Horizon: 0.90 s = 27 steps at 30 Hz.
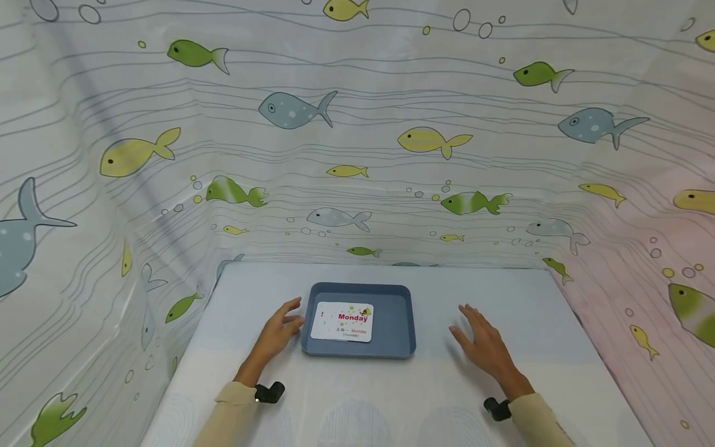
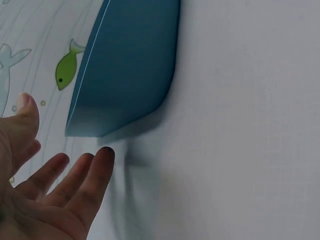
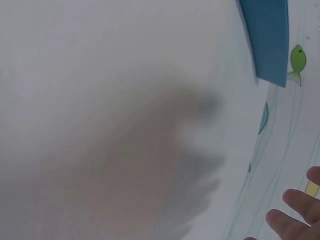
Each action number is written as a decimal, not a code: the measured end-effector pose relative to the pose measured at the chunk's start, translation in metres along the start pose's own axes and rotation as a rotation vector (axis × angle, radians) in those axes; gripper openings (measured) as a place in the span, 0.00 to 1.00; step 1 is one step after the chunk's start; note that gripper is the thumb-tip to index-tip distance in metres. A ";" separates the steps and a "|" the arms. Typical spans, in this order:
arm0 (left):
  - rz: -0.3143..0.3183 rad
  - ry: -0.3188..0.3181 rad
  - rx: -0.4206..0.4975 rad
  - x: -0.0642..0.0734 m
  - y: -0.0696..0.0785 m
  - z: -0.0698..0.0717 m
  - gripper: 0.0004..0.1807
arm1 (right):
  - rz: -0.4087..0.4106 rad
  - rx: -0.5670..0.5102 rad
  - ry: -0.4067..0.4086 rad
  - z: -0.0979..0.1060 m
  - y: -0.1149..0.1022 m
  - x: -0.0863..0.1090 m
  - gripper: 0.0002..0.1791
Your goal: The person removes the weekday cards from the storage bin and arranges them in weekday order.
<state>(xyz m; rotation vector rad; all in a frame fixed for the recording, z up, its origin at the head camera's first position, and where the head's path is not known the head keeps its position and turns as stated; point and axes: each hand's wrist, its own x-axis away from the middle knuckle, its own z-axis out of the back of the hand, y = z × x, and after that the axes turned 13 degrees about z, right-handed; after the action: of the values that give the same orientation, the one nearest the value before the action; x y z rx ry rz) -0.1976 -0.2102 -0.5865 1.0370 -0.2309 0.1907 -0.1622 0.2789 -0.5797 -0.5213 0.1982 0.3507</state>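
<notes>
- The blue tray (image 1: 393, 323) is resting near the tabletop's far edge, slightly left of that edge's middle.
- Inside it, the white card (image 1: 326, 329) is lying flat, face up, nearer the tray's left edge than its right; red lettering is spelling "Monday" on it.
- The left hand (image 1: 276, 333) is hovering just beside the tray's left edge, its fingers spreading loosely and grasping nothing.
- The right hand (image 1: 485, 349) is hanging over the tabletop (image 1: 391, 391), well apart from the tray's right edge, its fingers extending and grasping nothing.
- Beige sleeves (image 1: 229, 413) are covering both forearms, and a black device (image 1: 270, 392) is sitting at each wrist.
- A fish-printed sheet (image 1: 380, 74) is standing behind the tabletop's far edge.
</notes>
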 end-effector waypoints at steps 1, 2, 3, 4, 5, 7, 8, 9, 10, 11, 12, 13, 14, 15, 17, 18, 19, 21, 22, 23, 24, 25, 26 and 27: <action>0.006 0.005 -0.002 0.000 0.000 -0.001 0.31 | 0.004 -0.006 -0.002 -0.001 0.000 0.000 0.38; 0.006 0.008 -0.004 0.000 -0.001 -0.003 0.31 | 0.006 -0.010 -0.003 -0.002 -0.001 0.000 0.38; 0.006 0.010 -0.007 0.000 -0.001 -0.005 0.30 | 0.010 -0.015 -0.005 -0.003 -0.001 0.000 0.38; 0.000 0.011 -0.005 -0.001 -0.002 -0.007 0.30 | 0.015 -0.018 -0.005 -0.004 -0.002 0.000 0.37; -0.005 0.009 0.001 -0.001 -0.002 -0.008 0.30 | 0.020 -0.023 -0.005 -0.005 -0.003 -0.001 0.37; -0.009 0.008 0.010 -0.001 -0.001 -0.010 0.30 | 0.027 -0.030 -0.009 -0.006 -0.005 -0.001 0.37; -0.012 0.004 0.014 -0.001 -0.001 -0.011 0.30 | 0.031 -0.034 -0.010 -0.006 -0.006 -0.002 0.36; -0.011 0.002 0.018 -0.001 -0.001 -0.012 0.30 | 0.035 -0.040 -0.012 -0.007 -0.007 -0.002 0.36; -0.011 -0.001 0.022 -0.001 0.000 -0.012 0.30 | 0.040 -0.045 -0.015 -0.008 -0.008 -0.003 0.37; -0.006 -0.002 0.026 -0.001 0.000 -0.012 0.30 | 0.041 -0.052 -0.020 -0.009 -0.009 -0.003 0.37; -0.002 -0.001 0.023 -0.001 0.001 -0.012 0.30 | 0.044 -0.059 -0.024 -0.010 -0.011 -0.004 0.37; 0.005 -0.002 0.026 -0.001 0.001 -0.012 0.29 | 0.047 -0.064 -0.026 -0.010 -0.012 -0.004 0.37; 0.003 0.001 0.023 -0.001 0.001 -0.013 0.29 | 0.050 -0.071 -0.026 -0.011 -0.013 -0.004 0.37; 0.006 0.005 0.023 -0.001 0.002 -0.013 0.29 | 0.054 -0.075 -0.027 -0.012 -0.014 -0.004 0.37; 0.012 0.012 0.018 -0.001 0.002 -0.014 0.29 | 0.062 -0.078 -0.024 -0.013 -0.016 -0.005 0.36; 0.010 0.016 0.010 -0.001 0.002 -0.014 0.29 | 0.070 -0.075 -0.021 -0.013 -0.017 -0.005 0.36; 0.015 0.019 0.009 -0.001 0.001 -0.015 0.29 | 0.075 -0.075 -0.017 -0.014 -0.019 -0.006 0.35; 0.025 0.024 0.012 -0.002 0.001 -0.016 0.29 | 0.081 -0.079 -0.016 -0.014 -0.021 -0.006 0.34; 0.024 0.025 0.010 -0.002 0.000 -0.017 0.29 | 0.083 -0.084 -0.018 -0.015 -0.022 -0.007 0.34; 0.023 0.026 0.013 -0.002 0.000 -0.017 0.29 | 0.083 -0.088 -0.022 -0.015 -0.023 -0.007 0.33; 0.024 0.026 0.018 -0.003 -0.001 -0.018 0.28 | 0.081 -0.093 -0.025 -0.015 -0.024 -0.007 0.33; 0.031 0.026 0.030 -0.003 -0.001 -0.019 0.28 | 0.076 -0.098 -0.029 -0.016 -0.025 -0.007 0.33; 0.033 0.025 0.042 -0.003 -0.002 -0.020 0.28 | 0.074 -0.103 -0.032 -0.016 -0.026 -0.007 0.33; 0.031 0.025 0.051 -0.004 -0.002 -0.021 0.28 | 0.073 -0.108 -0.035 -0.017 -0.027 -0.007 0.33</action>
<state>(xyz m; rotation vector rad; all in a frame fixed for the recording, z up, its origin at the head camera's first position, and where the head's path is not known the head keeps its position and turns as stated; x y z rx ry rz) -0.1985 -0.1935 -0.5994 1.0819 -0.2207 0.2380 -0.1601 0.2467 -0.5801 -0.6154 0.1657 0.4435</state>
